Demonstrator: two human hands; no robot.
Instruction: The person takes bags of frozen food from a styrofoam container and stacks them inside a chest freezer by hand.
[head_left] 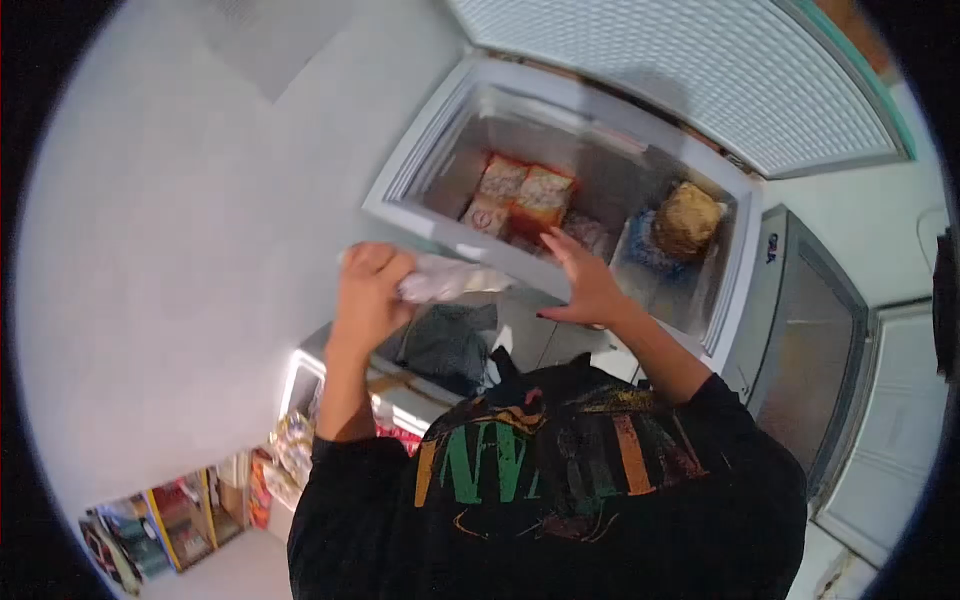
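Note:
My left hand [374,285] is closed around one end of a whitish plastic bag [445,279], which stretches out to the right in front of the chest freezer [470,238]. What the bag contains cannot be made out. My right hand [580,280] holds nothing; its thumb and fingers are spread over the freezer's front rim, a little right of the bag's end. Inside the freezer, several packs of frozen food [542,190] with orange-red edges lie on the left. A yellowish-brown bundle [688,218] rests on a blue bag [648,245] at the right.
The freezer's lid [720,85] stands raised behind it. A grey glass-fronted cabinet [815,340] stands to the right. At lower left are shelves with colourful packages [185,520]. Dark cloth [447,345] lies below my hands. A pale wall [200,250] fills the left side.

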